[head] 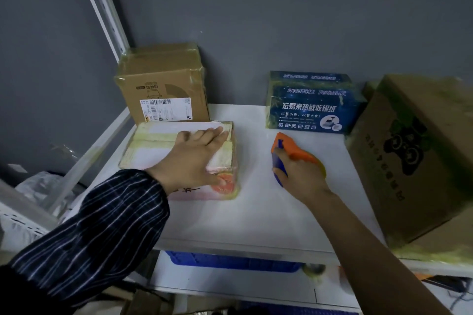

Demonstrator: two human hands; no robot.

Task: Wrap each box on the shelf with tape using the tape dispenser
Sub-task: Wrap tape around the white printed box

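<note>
**Left palm on the flat box, right hand on the tape dispenser**

The left hand (197,153) lies flat and spread, palm down, on top of the flat white and pink box (179,158). Its fingers point toward the far right, their tips reaching the box's far right corner. The arm comes in from the near left in a dark striped sleeve (97,222) that ends at the wrist. The hand grips nothing; it simply presses on the box's top.

The right hand (299,174) is closed around the orange and blue tape dispenser (291,153), which rests on the white shelf (256,212). The thumb lies along the blue left side, the fingers wrap over the orange body, and the dispenser's orange nose points to the far side. The bare forearm runs in from the near right.

The flat box, banded with yellowish tape, sits left of centre on the shelf, with the dispenser just to its right and a strip of bare shelf between them. Behind the flat box, in the far left corner, stands a brown cardboard box (163,84) with a shipping label. Beyond the dispenser stands a blue printed box (312,105). A large brown carton (414,156) fills the right edge. All three show yellowish tape. A blue crate (230,262) shows below the shelf.
</note>
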